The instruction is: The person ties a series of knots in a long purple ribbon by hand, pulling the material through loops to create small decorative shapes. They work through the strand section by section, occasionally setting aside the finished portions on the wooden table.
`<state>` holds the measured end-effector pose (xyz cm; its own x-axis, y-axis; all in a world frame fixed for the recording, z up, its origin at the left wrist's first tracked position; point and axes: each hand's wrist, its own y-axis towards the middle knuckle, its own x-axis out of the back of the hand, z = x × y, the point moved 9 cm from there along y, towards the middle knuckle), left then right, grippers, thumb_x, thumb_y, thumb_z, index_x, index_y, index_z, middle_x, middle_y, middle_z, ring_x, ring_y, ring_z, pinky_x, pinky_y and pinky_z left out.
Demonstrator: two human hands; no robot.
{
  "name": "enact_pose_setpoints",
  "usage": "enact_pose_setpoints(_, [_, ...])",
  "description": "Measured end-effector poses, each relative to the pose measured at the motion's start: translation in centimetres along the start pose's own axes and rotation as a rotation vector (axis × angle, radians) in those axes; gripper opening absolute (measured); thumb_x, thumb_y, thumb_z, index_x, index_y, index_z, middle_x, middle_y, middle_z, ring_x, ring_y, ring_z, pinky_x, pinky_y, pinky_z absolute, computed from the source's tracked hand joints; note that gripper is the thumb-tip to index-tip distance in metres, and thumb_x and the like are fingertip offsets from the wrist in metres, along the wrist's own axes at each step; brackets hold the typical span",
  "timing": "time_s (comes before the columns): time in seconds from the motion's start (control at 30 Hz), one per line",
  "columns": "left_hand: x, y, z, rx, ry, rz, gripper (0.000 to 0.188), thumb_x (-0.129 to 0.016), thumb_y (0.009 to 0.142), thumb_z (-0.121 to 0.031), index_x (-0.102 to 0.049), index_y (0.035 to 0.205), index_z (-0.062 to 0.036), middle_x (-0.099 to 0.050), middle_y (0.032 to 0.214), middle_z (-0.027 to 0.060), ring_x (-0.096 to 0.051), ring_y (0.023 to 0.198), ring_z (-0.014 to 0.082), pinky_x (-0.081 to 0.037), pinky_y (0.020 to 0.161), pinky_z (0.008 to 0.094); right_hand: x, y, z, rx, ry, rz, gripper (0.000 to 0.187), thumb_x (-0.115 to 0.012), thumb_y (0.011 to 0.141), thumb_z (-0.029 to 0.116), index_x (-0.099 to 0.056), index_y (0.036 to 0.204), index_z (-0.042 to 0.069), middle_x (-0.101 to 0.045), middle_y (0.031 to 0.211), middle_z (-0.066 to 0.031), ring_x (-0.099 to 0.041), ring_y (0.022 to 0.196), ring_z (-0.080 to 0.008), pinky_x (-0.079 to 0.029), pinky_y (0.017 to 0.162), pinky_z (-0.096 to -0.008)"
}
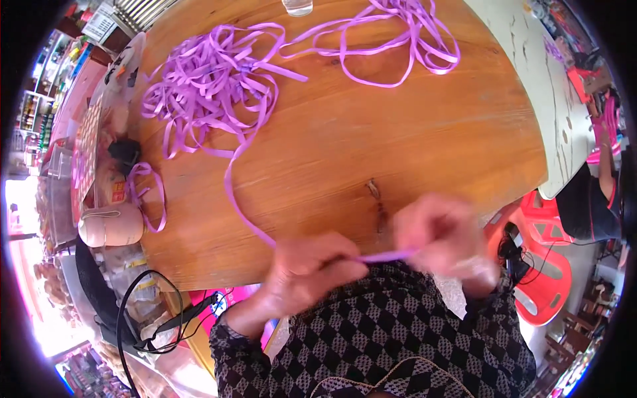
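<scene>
A length of purple ribbon (386, 256) runs between my two hands at the near edge of the wooden table. My left hand (312, 268) is closed around it, thumb and fingers pressed together. Smeared by motion, my right hand (441, 235) has the ribbon's other stretch reaching into its fingers. From my left hand the strip curves up the table to a large tangled heap of purple ribbon (209, 86) at the far left. A second, looser pile of purple ribbon (415, 30) lies at the far edge, right of the heap.
The wooden table (398, 132) fills the middle. A clear cup (298, 6) stands at its far edge. A pink rounded case (111, 225) and a ribbon loop (159, 199) sit at the left. Red plastic chairs (547, 285) and another person (587, 202) are at the right.
</scene>
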<state>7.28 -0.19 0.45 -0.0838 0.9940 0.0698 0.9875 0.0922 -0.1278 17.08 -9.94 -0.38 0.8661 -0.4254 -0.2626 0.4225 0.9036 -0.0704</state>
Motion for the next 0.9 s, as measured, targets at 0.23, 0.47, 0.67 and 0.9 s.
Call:
enact_pose_setpoints(0.23, [5.9, -1.4, 3.0, 0.223, -0.291, -0.304, 0.020, -0.069, 0.076, -0.006, -0.062, 0.091, 0.0041, -0.058, 0.070, 0.0012, -0.051, 0.061, 0.0049, -0.039, 0.053, 0.0176, 9.0, -2.2, 3.5, 0.157, -0.142, -0.615, 0.016, -0.056, 0.061, -0.006, -0.046, 0.069, 0.004, -0.047, 0.066, -0.0049, -0.044, 0.059, -0.0105, -0.033, 0.049, -0.0210])
enact_pose_setpoints(0.47, [4.9, -1.1, 3.6, 0.356, -0.279, -0.359, 0.019, -0.069, 0.078, -0.012, -0.064, 0.090, 0.0023, -0.061, 0.073, -0.0002, -0.050, 0.062, 0.0047, -0.036, 0.053, 0.0157, 1.5, 0.0, 7.4, 0.662, -1.160, -0.415, 0.033, -0.069, 0.066, 0.001, -0.060, 0.098, -0.001, -0.061, 0.085, -0.0095, -0.058, 0.083, -0.0256, -0.045, 0.073, -0.0351])
enact_pose_setpoints(0.67, [2.2, 0.7, 1.1, 0.136, -0.300, -0.389, 0.027, -0.071, 0.075, -0.024, -0.065, 0.080, 0.0015, -0.059, 0.062, 0.0005, -0.047, 0.048, 0.0051, -0.033, 0.043, 0.0183, -4.1, 1.0, 3.8, 0.785, -0.780, -0.064, 0.035, -0.074, 0.062, 0.004, -0.064, 0.095, 0.001, -0.061, 0.081, -0.0071, -0.056, 0.070, -0.0231, -0.044, 0.059, -0.0342])
enact_pose_setpoints(0.9, [3.0, -0.2, 2.0, 0.266, -0.324, -0.325, 0.019, -0.064, 0.082, -0.017, -0.061, 0.079, 0.0021, -0.058, 0.068, 0.0003, -0.048, 0.059, 0.0038, -0.035, 0.051, 0.0168, -1.8, 0.2, 4.7, 0.741, -0.757, -0.193, 0.023, -0.073, 0.064, 0.001, -0.063, 0.084, 0.002, -0.058, 0.067, -0.0068, -0.051, 0.057, -0.0206, -0.042, 0.053, -0.0302])
